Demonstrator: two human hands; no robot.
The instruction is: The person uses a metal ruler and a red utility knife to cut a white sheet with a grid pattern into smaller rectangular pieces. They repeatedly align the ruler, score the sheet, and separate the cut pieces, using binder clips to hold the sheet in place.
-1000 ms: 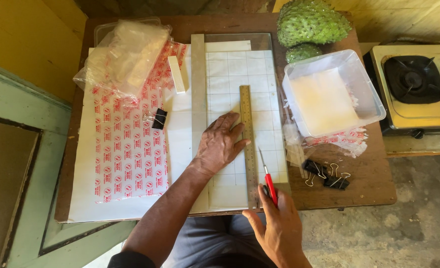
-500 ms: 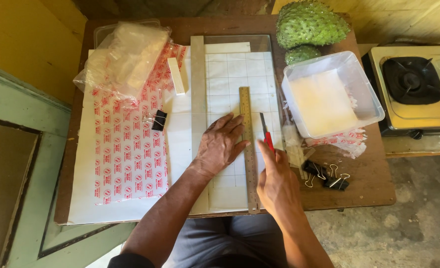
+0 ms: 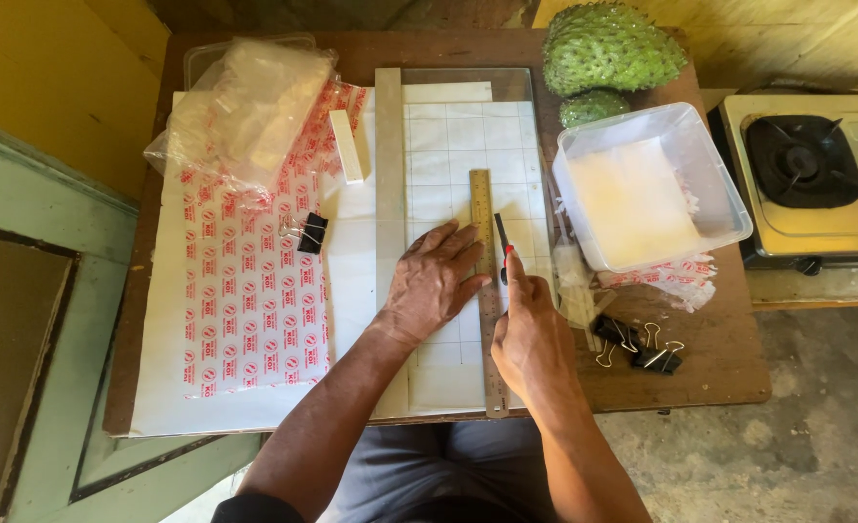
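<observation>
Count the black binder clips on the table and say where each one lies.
3. One clip lies on the printed sheet, left of the left hand. Two clips lie together on the bare table, right of the right hand. Others may be hidden.

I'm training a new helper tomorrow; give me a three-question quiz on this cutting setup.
1. True or false: the left hand presses flat beside the metal ruler.
2. What does the right hand hold? A) binder clip B) cutter C) brush
3. Which side of the ruler is the clear plastic tub on?

Key: 1 true; 2 B; 3 the right side.
</observation>
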